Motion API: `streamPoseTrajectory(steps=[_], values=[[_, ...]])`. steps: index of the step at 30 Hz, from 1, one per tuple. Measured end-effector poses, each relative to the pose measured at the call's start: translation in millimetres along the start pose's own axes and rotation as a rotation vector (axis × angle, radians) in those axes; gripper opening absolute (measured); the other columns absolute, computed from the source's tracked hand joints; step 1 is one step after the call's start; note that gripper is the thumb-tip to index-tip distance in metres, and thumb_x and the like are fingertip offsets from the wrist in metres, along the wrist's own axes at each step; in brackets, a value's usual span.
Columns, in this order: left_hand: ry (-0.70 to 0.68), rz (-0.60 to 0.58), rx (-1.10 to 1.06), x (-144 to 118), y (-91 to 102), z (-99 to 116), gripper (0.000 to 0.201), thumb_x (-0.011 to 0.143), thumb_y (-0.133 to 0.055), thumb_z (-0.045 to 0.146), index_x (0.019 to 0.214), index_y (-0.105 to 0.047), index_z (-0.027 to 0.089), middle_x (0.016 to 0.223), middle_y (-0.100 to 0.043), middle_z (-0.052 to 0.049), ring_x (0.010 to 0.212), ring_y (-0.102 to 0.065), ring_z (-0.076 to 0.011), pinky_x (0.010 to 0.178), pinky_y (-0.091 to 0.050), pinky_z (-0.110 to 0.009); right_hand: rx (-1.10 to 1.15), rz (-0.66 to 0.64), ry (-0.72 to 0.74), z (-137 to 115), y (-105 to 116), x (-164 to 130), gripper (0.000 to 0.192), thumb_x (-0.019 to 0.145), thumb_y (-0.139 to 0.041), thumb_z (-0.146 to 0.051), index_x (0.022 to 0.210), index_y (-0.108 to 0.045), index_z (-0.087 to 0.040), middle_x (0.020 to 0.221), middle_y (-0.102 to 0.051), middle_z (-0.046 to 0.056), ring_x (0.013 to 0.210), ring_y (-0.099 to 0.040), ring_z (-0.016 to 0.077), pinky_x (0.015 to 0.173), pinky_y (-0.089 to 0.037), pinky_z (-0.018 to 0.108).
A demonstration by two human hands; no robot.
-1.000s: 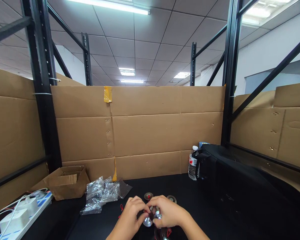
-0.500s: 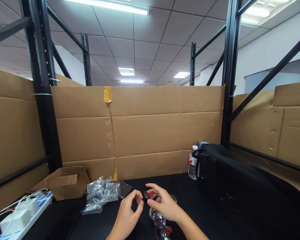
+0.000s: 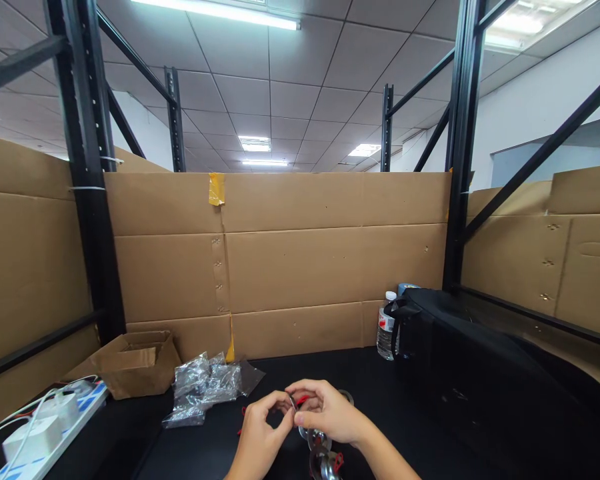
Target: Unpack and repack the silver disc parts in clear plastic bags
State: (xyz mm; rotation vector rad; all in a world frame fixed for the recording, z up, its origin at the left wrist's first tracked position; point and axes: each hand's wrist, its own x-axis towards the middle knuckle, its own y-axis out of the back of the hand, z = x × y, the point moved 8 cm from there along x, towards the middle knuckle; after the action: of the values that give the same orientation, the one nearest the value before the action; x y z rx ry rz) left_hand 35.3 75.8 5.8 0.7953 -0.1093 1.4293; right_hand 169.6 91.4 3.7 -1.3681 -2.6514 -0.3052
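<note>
In front of the crumpled plastic bags [image 3: 207, 387] on the black counter [image 3: 380, 413], the left hand [image 3: 260, 433] has come back in to meet the right hand [image 3: 325, 417], both grips now pinching one small red-and-metal part [image 3: 296, 402] between fingertips. The shiny metal pieces [image 3: 323, 453] handled a second ago lie released just below the right hand, so the work has shifted to the small part.

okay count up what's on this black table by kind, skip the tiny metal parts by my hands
Open brown cardboard box: 1
Clear plastic water bottle: 1
Black fabric bag: 1
White power strip: 1
Heap of clear plastic bags: 1
Total: 5
</note>
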Motion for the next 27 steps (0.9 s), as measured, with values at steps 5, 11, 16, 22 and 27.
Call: streamPoseTrajectory(steps=[5, 11, 16, 22, 27], values=[[0.041, 0.004, 0.088, 2.0, 3.3, -3.0, 0.012, 0.084, -0.060, 0.023, 0.075, -0.068, 0.019, 0.072, -0.071, -0.002, 0.069, -0.065, -0.0177, 0.068, -0.048, -0.024, -0.061, 0.037, 0.010, -3.7, 0.5, 2.8, 0.055, 0.071, -0.084, -0.042, 0.118, -0.064, -0.020, 0.104, -0.070, 0.006, 0.083, -0.067, 0.0169, 0.080, -0.053, 0.032], [0.017, -0.038, 0.416, 12.7, 35.7, -3.2, 0.014, 0.081, -0.056, 0.022, 0.075, -0.069, 0.020, 0.075, -0.070, -0.003, 0.076, -0.063, -0.0200, 0.074, -0.044, -0.029, -0.591, 0.254, 0.000, -26.8, 54.5, -14.4, 0.040, 0.078, -0.069, -0.023, 0.117, -0.062, -0.023, 0.107, -0.065, 0.005, 0.084, -0.063, 0.0165, 0.076, -0.048, 0.028], [0.092, -0.253, 0.607, 9.7, 45.4, -35.4, 0.017, 0.076, -0.057, 0.020, 0.076, -0.075, 0.022, 0.082, -0.072, -0.003, 0.087, -0.062, -0.0219, 0.081, -0.041, -0.030, -0.965, 0.277, -0.254, 2.5, 110.4, -31.8, 0.040, 0.070, -0.068, -0.014, 0.109, -0.062, -0.021, 0.107, -0.062, 0.005, 0.096, -0.061, 0.0205, 0.086, -0.044, 0.030], [0.160, -0.291, 0.715, 2.2, 42.9, -37.8, 0.022, 0.074, -0.058, 0.019, 0.088, -0.075, 0.024, 0.098, -0.072, -0.005, 0.103, -0.060, -0.0270, 0.091, -0.037, -0.038, -0.986, 0.128, -0.410, 33.0, 114.8, -32.7, 0.048, 0.065, -0.074, -0.013, 0.111, -0.063, -0.020, 0.113, -0.062, 0.007, 0.101, -0.062, 0.0221, 0.088, -0.044, 0.030], [0.052, -0.377, 0.495, -2.5, 17.4, -4.4, 0.040, 0.079, -0.056, 0.016, 0.116, -0.068, 0.029, 0.125, -0.065, -0.005, 0.118, -0.055, -0.0255, 0.103, -0.036, -0.039, -1.019, 0.104, -0.451, 39.6, 111.9, -32.1, 0.054, 0.061, -0.079, -0.018, 0.114, -0.065, -0.022, 0.115, -0.061, 0.005, 0.107, -0.060, 0.0239, 0.090, -0.044, 0.031]])
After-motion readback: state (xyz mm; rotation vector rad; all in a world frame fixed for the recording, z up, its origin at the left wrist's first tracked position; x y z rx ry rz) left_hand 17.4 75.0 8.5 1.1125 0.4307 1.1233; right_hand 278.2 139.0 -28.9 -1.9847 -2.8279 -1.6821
